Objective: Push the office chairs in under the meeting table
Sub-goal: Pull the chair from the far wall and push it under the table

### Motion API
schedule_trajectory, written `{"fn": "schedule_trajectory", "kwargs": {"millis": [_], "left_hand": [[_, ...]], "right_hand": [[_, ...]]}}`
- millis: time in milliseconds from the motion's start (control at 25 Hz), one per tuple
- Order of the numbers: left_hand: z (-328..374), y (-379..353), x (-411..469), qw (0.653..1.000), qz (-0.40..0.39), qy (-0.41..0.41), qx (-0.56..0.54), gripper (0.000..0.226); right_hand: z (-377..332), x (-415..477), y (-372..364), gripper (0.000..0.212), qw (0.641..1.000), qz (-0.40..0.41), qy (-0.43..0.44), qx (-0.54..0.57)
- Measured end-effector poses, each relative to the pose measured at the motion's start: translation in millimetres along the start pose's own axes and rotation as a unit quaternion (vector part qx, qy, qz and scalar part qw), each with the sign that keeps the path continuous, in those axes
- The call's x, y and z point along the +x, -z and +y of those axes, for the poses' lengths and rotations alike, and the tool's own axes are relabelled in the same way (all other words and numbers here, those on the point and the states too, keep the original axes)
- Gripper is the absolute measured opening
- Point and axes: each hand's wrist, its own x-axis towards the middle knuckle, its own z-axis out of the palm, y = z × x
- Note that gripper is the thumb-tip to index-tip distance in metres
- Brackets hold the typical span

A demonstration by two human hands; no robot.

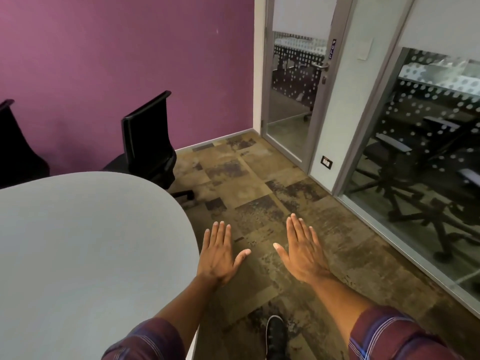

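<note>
Head view, looking down over the rounded end of the meeting table [78, 242], whose pale grey top fills the lower left of the frame and serves as the reference for all positions. Beyond the table stands a purple wall [124, 61]. Past the table's curved end lies patterned brown carpet [259, 183], which runs to a glass door [296, 94] and a glass partition [426, 157] marked with rows of white dots; chairs in the neighbouring room show dimly through the partition.

Two black office chairs stand between the table and the purple wall. The nearer chair [149, 136] sits at the table's far curved edge, its backrest upright and turned partly away; its seat meets the table edge in this view, and one leg of its base reaches out onto the carpet beside the table end. The second chair [15, 149] stands further along the table's far side, cut off by the frame; only part of its backrest is visible.

Both forearms, in rolled plaid sleeves, extend over the carpet just off the table's end. The left hand [219, 255] hovers beside the table rim, palm down, fingers straight and close together, thumb spread, holding nothing. The right hand [302, 250], farther from the table, is likewise flat and empty. A dark shoe [276, 336] rests on the carpet below the hands.
</note>
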Motion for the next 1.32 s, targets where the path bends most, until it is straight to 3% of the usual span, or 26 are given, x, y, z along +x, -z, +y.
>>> {"fn": "schedule_trajectory", "kwargs": {"millis": [160, 320, 440, 520, 760, 1040, 1320], "left_hand": [[-9, -2, 83, 1.0, -0.01, 0.027, 0.006, 0.109], [-22, 9, 166, 0.998, -0.006, 0.054, 0.015, 0.111], [-36, 15, 214, 0.998, -0.011, 0.065, 0.022, 0.11], [-47, 17, 250, 0.996, 0.005, 0.084, 0.028, 0.109], [-104, 19, 357, 0.992, 0.031, 0.116, 0.028, 0.11], [-215, 59, 508, 0.985, 0.074, 0.154, 0.022, 0.107], [-320, 146, 622, 0.959, 0.166, 0.217, 0.071, 0.106]], "right_hand": [[22, 98, -9, 0.091, 1.0, -0.004, 0.025, 0.008], [34, 196, -8, 0.105, 0.997, 0.006, 0.066, 0.03], [26, 260, 0, 0.1, 0.996, -0.027, 0.067, 0.048], [24, 300, -7, 0.098, 0.996, 0.008, 0.09, 0.025], [7, 443, -24, 0.098, 0.991, -0.003, 0.133, 0.018], [-62, 651, -33, 0.099, 0.976, -0.008, 0.217, 0.009], [-179, 839, 1, 0.094, 0.954, 0.06, 0.292, 0.035]]}}
